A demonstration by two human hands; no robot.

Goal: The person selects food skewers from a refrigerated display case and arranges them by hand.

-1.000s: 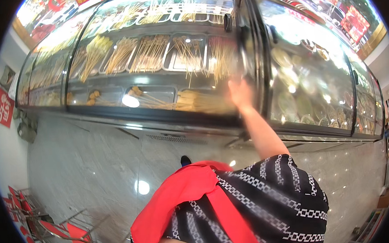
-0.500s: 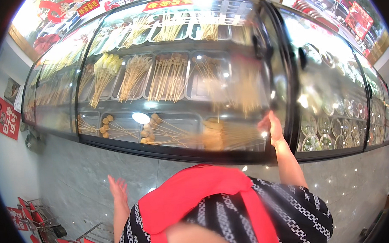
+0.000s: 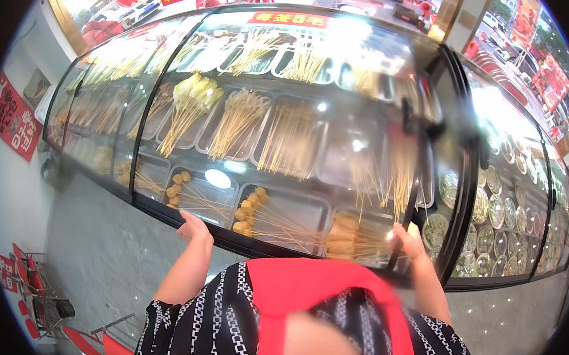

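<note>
A long chilled display case with a curved glass lid (image 3: pixel 306 110) fills the view, and steel trays of wooden skewers lie under the glass. My left hand (image 3: pixel 193 227) sits on the lid's black lower rim (image 3: pixel 168 218), fingers curled over it, just in front of a tray of round yellow balls on sticks (image 3: pixel 250 209). My right hand (image 3: pixel 409 240), blurred, grips the same rim further right, beside a tray of orange sausage-like skewers (image 3: pixel 344 229) and close to the black upright frame (image 3: pixel 460 185) between two glass sections.
To the right, a second glass section (image 3: pixel 504 208) covers several small round bowls. I wear a red apron (image 3: pixel 312 288) over a black-and-white patterned top. Grey tiled floor (image 3: pixel 99 256) runs along the case, with red chairs (image 3: pixel 36 307) at the lower left and a red poster (image 3: pixel 13 117) on the wall.
My right hand has dropped from high on the glass to the lower rim. My left hand has risen from below to the rim. The case now looks closer and larger.
</note>
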